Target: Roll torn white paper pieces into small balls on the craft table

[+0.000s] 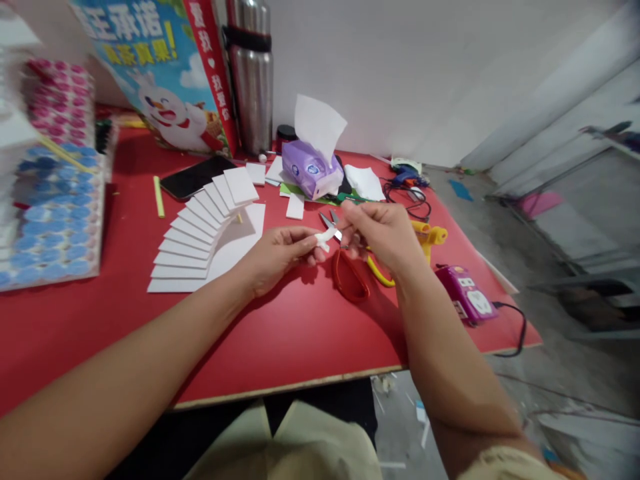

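My left hand [287, 257] pinches a small bent white piece [326, 236], perhaps foam or paper, between thumb and fingertips. Close to the free end of that piece, my right hand [383, 233] has its thumb and fingers pressed together; what they hold is too small to make out. Beneath the right hand lies a pair of scissors [351, 279] with a red and a yellow handle loop, its blades pointing away from me. Left of my hands, a fan of overlapping white panels [187, 243] forms a stepped curve on a white base [245, 243].
A purple tissue pack [313, 170], phone [197, 177], steel flask [255, 87] and printed box [165, 80] stand or lie at the back. At right are a yellow tool [433, 237] and a corded magenta device [467, 293]. Blue and pink flower trays [57, 213] sit left on the red table [300, 340].
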Demonstrator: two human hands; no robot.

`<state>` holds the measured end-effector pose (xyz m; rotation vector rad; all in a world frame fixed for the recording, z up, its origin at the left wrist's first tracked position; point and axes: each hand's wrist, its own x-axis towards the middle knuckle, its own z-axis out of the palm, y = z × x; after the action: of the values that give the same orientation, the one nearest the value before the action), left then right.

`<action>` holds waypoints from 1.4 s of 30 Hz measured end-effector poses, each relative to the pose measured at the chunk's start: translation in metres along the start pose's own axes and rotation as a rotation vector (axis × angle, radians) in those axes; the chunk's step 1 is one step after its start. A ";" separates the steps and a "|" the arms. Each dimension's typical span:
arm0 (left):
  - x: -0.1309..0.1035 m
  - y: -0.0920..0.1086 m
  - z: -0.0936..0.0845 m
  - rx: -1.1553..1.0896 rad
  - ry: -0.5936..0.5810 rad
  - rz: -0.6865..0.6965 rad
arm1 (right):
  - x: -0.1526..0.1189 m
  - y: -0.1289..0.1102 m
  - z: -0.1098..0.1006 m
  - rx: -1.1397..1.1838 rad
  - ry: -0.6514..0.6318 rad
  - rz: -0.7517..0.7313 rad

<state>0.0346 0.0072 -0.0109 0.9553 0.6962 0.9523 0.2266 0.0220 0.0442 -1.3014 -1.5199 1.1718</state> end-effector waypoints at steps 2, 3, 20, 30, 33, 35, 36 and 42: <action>0.001 -0.001 -0.001 -0.182 -0.052 -0.144 | 0.002 -0.001 -0.003 0.023 0.060 -0.011; 0.001 -0.001 -0.002 -0.247 -0.060 -0.196 | 0.002 -0.001 -0.004 0.021 0.064 -0.014; 0.002 -0.001 0.000 -0.211 0.045 -0.129 | -0.004 0.007 0.005 -0.265 -0.102 -0.167; 0.004 0.000 -0.001 -0.160 0.124 -0.052 | -0.003 0.005 0.009 -0.305 -0.134 -0.184; 0.005 -0.001 -0.001 -0.160 0.151 -0.017 | -0.011 -0.004 0.008 -0.419 -0.093 -0.204; 0.005 -0.001 -0.001 -0.172 0.169 -0.010 | -0.027 -0.011 0.003 -0.598 0.055 -0.285; 0.005 -0.001 -0.002 -0.178 0.177 -0.014 | -0.038 -0.013 -0.002 -0.687 0.170 -0.319; 0.004 -0.002 -0.001 -0.186 0.175 -0.030 | -0.096 0.017 -0.046 -1.012 0.770 -0.134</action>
<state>0.0365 0.0110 -0.0139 0.7018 0.7519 1.0629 0.2890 -0.0656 0.0384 -1.9170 -1.5468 -0.3194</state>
